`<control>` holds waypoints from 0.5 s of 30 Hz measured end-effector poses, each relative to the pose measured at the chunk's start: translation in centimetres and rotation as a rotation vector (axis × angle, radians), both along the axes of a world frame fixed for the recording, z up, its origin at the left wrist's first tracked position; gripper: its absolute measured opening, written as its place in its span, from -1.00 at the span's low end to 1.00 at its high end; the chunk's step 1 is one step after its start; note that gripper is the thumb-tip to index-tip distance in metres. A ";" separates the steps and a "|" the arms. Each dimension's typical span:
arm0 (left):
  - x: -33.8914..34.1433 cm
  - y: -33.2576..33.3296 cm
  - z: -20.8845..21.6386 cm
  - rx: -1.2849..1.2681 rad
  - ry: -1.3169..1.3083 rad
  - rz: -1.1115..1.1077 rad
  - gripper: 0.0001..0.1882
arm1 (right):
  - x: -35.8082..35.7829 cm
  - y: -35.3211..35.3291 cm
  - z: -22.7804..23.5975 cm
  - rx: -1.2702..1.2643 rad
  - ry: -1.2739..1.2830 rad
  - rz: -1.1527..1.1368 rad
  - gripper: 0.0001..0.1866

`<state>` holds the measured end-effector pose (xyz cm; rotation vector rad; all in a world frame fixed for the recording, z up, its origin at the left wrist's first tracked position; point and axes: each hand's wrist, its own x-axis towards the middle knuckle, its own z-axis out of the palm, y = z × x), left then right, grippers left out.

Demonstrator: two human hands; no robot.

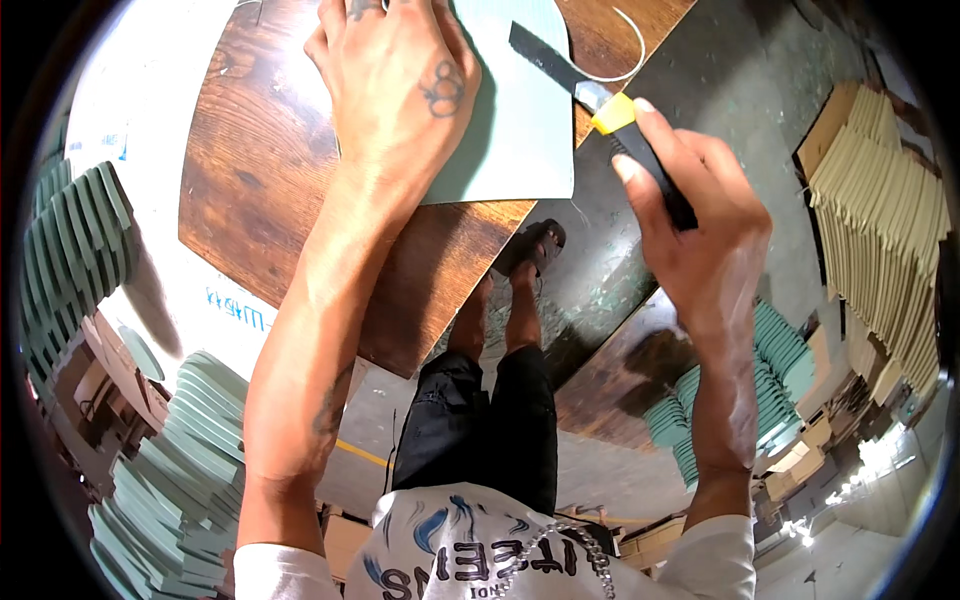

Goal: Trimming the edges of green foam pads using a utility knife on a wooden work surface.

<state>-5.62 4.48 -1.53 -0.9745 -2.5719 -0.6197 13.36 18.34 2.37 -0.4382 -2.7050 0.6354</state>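
My left hand (405, 95) presses palm down on a pale green sheet (525, 150), its fingers partly cut off by the top edge of the view. The sheet has a rounded corner and lies on a brown wood-grain board (265, 170). In my right hand (700, 205) is a snap-off utility knife (613, 112) with a black and yellow handle. Its long dark blade is out and points up and left, over the sheet's right edge. A thin pale offcut strip (641, 45) curls beside the blade.
Stacks of green curved pieces stand at the left (75, 250), lower left (180, 480) and lower right (770, 360). A tall stack of cream sheets (880, 210) is at the far right. The board's corner juts out over the grey floor (590, 260), near my legs.
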 end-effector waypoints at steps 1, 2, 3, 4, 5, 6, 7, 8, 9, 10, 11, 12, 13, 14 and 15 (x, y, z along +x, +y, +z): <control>-0.1 -0.2 -0.1 -0.023 0.049 -0.013 -0.58 | -0.7 0.2 -0.1 -0.004 0.003 0.006 -0.65; -0.2 -0.4 -0.1 -0.027 0.053 -0.008 -0.58 | -1.4 0.4 -0.2 -0.003 0.004 0.010 -0.66; -0.1 -0.3 0.1 -0.033 0.035 -0.008 -0.58 | -1.9 0.8 -0.1 0.005 0.001 0.014 -0.66; 0.0 -0.2 0.3 -0.039 0.018 -0.008 -0.57 | -2.3 1.2 -0.2 0.002 0.019 0.025 -0.67; -0.1 -0.2 0.5 -0.035 0.019 -0.003 -0.57 | -2.8 1.5 -0.2 0.007 0.020 0.029 -0.67; -0.1 -0.1 0.7 -0.042 0.000 -0.005 -0.56 | -3.3 1.8 -0.1 -0.008 0.031 0.033 -0.67; -0.1 0.0 0.9 -0.048 -0.019 -0.008 -0.55 | -3.5 2.0 0.2 -0.021 0.042 0.036 -0.66; -0.1 0.0 0.9 -0.037 -0.017 -0.006 -0.55 | -3.4 2.1 0.5 -0.011 0.043 0.038 -0.66; -0.3 -0.3 0.6 -0.023 -0.006 -0.053 -0.54 | -3.3 2.1 0.1 -0.016 0.042 0.048 -0.65; -0.8 -0.6 0.4 -0.009 0.005 -0.100 -0.54 | -3.2 2.1 -0.3 -0.020 0.040 0.056 -0.65; -1.7 -1.0 0.3 -0.006 0.016 -0.094 -0.54 | -2.3 1.9 -0.1 -0.016 -0.033 0.066 -0.60; -3.1 -1.5 0.6 -0.023 -0.082 -0.306 -0.54 | -1.5 1.1 0.0 -0.041 -0.054 0.072 -0.60; -4.3 -1.6 0.8 -0.030 -0.184 -0.522 -0.53 | -0.2 0.5 0.3 -0.056 -0.082 0.073 -0.59; -5.6 -1.8 2.0 -0.073 -0.150 -0.653 -0.50 | 0.8 -0.8 0.6 -0.044 -0.073 0.057 -0.59; -5.1 -1.7 2.0 -0.066 -0.147 -0.653 -0.50 | 2.0 -2.1 0.7 -0.031 -0.075 0.036 -0.59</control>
